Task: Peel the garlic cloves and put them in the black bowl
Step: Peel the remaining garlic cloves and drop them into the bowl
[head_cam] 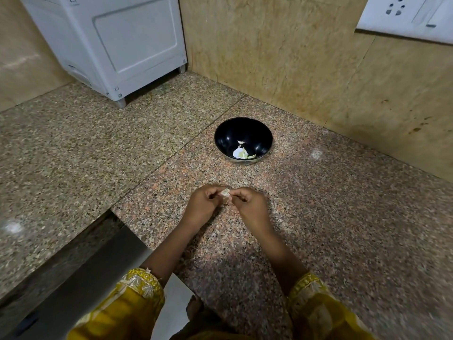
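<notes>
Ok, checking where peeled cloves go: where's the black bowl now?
In the head view, the black bowl sits on the granite counter beyond the left hand and right hand, slightly right of centre, near the tan wall.

This looks like a kitchen in a home. The counter [343, 217] is speckled stone — hard and shiny. A white machine [117, 45] stands on little feet in the corner by the tan wall [282, 57]. A plug socket [404, 13] is up on the wall, and a black bowl [232, 133] holds bits of garlic [240, 152].
</notes>
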